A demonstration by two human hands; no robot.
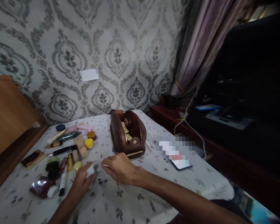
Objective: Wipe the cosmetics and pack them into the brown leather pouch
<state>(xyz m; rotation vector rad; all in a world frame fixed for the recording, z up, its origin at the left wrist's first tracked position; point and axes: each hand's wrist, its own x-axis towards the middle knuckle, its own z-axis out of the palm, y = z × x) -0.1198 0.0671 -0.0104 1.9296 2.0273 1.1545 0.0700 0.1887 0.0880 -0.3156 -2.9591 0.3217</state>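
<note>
My left hand (82,177) is closed around a small white item (90,170), whose kind I cannot make out. Just to the right, my right hand (122,168) has its fingers pinched together, with a bit of white at the tips, too small to name. Behind the right hand stands a brown cosmetic bag (118,133), unzipped, with gold-coloured items (128,137) inside. To the left of my left hand lie a round cream-coloured jar (77,166), a gold bottle (70,161), a beige tube (81,147) and a white-and-black tube (63,182).
A bottle of dark red liquid (40,186), a yellow-lidded jar (89,143), a black brush (63,150) and a compact (32,158) lie on the patterned cloth (130,205). A phone (180,163) lies at right. A white cable (189,124) hangs beside a dark screen (252,68).
</note>
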